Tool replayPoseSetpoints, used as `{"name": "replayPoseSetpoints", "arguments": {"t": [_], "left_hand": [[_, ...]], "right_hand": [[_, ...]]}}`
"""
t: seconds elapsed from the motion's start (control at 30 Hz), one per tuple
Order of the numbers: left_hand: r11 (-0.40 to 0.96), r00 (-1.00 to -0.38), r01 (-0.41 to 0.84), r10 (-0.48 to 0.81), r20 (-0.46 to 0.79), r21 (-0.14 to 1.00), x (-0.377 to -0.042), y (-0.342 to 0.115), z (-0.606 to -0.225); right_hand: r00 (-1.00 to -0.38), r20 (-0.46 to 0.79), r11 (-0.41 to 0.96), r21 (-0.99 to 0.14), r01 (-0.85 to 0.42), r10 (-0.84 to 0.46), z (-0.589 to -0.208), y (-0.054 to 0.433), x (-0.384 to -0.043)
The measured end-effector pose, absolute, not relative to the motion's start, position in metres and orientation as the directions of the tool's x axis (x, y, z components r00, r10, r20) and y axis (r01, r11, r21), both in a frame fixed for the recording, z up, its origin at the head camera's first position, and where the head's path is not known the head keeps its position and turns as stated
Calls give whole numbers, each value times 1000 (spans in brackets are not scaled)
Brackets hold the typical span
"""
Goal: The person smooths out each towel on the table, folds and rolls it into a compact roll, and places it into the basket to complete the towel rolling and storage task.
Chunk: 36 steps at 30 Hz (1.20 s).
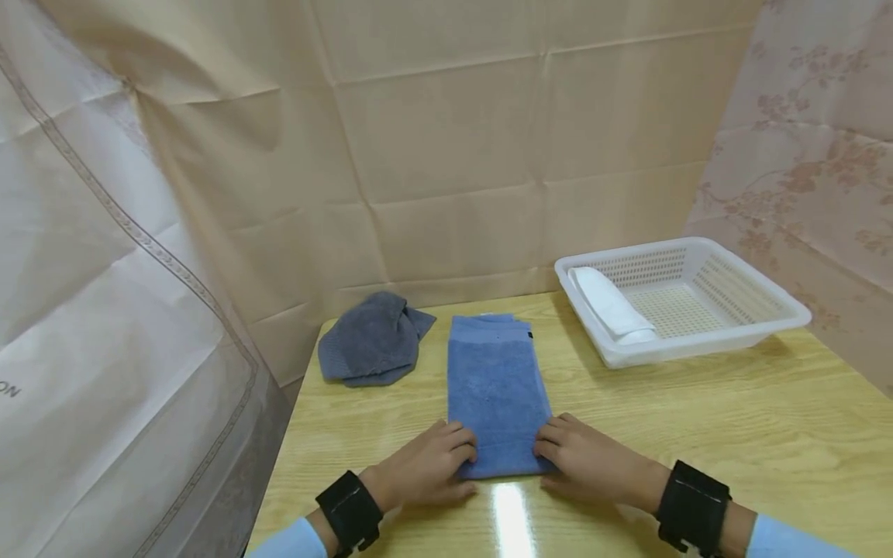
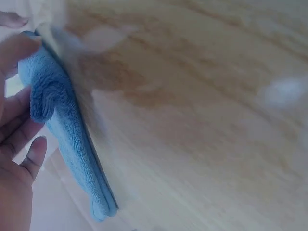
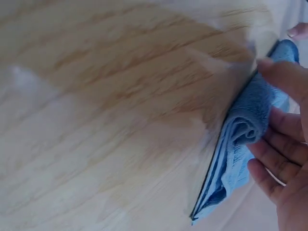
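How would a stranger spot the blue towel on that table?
On the wooden table, look left of the white basket. The blue towel lies there, near end between the left hand and right hand. It's mostly flat, unlike the heaped grey towel and the rolled white cloth.

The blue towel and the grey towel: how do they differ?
The blue towel is folded into a strip, curled at one end; the grey towel is crumpled. The left hand and right hand hold the blue towel; the grey towel lies untouched. Both rest on the table.
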<state>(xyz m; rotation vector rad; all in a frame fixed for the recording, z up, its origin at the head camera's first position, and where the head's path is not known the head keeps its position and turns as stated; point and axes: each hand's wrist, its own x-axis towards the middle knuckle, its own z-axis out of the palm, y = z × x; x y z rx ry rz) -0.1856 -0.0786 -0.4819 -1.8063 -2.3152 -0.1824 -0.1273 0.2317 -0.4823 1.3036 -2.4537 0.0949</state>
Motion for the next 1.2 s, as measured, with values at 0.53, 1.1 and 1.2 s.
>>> {"name": "replayPoseSetpoints", "arguments": {"t": [0.53, 1.1, 1.2], "left_hand": [[290, -290, 956, 918, 271, 41, -182, -85, -487], [358, -535, 762, 817, 214, 539, -193, -82, -486], [362, -538, 765, 813, 221, 533, -196, -82, -486]], "right_hand": [[-610, 407, 608, -153, -779, -680, -486, 235, -136], [-867, 216, 512, -733, -447, -448, -481, 247, -145], [-868, 228, 541, -704, -460, -441, -481, 248, -146]]}}
